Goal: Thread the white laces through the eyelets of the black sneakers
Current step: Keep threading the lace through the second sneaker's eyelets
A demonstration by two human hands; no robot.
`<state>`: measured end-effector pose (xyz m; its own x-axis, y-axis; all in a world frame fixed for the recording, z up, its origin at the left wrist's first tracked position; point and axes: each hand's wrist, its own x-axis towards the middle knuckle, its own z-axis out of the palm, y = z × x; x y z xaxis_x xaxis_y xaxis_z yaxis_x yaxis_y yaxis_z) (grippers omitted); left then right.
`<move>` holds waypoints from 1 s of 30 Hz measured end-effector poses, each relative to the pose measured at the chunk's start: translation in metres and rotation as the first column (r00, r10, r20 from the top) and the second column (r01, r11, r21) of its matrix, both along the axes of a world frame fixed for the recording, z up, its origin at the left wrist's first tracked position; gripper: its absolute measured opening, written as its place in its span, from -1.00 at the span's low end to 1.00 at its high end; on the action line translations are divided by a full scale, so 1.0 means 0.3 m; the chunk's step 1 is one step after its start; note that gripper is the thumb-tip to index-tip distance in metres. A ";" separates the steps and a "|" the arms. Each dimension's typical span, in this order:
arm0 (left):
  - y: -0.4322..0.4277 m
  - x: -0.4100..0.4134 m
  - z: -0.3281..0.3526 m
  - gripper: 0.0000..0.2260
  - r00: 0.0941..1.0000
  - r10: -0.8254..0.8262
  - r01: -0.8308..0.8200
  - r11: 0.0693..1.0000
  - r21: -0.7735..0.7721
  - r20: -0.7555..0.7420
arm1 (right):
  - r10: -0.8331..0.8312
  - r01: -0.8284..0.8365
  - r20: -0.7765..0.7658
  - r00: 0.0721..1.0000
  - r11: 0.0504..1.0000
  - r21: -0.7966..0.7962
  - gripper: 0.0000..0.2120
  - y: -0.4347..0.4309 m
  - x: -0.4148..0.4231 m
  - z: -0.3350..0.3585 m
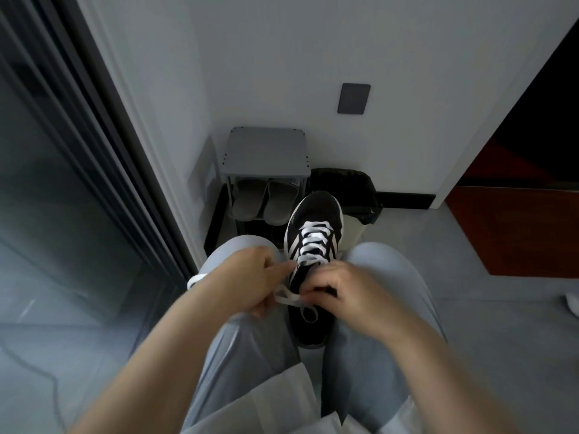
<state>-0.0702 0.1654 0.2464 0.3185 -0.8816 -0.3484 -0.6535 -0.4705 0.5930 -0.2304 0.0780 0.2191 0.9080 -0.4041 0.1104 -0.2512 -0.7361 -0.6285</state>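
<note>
A: Black sneaker [314, 214]?
B: Wedged between the thighs, toe toward 12 o'clock, white lace [313, 242] crossed over the front eyelets.
A: Grip?
B: Left hand [247, 278] at 9 o'clock of the shoe, pinching the loose lace end; right hand [343, 292] at 3 o'clock, fingers curled, pinching the same lace.
A: Beyond?
B: Shoe rack [266, 151] holding grey slippers [266, 203], at 12 o'clock.

Dim, cool, soft light with barely any shadows; the wall [282, 42] is brightest. The bottom edge looks smeared, and the wide lens bows the door frame [106, 136].
</note>
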 end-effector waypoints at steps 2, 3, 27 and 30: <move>-0.040 -0.028 -0.028 -0.80 0.986 -0.039 0.068 0.982 -0.179 0.162 | -0.014 0.002 -0.093 0.996 0.992 -0.125 -0.76 0.007 0.003 -0.007; -0.057 -0.037 -0.044 -0.72 0.976 -0.107 0.149 0.964 -0.222 0.192 | -0.040 0.021 -0.099 0.994 0.982 -0.187 -0.70 0.016 0.004 -0.013; -0.064 -0.098 -0.079 -0.83 0.957 -0.088 0.170 0.942 -0.291 0.275 | -0.608 0.402 0.387 0.694 0.772 0.493 -0.33 -0.031 -0.191 0.107; -0.088 -0.140 -0.071 -0.76 0.904 -0.029 0.132 0.967 -0.216 0.426 | -0.659 0.342 0.483 0.577 0.731 0.590 -0.55 -0.048 -0.176 0.103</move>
<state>-0.1122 0.1389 0.2250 0.3127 -0.9496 0.0197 -0.8938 -0.2872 0.3445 -0.2832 0.0637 0.2501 0.3037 -0.9133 0.2713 0.0702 -0.2625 -0.9624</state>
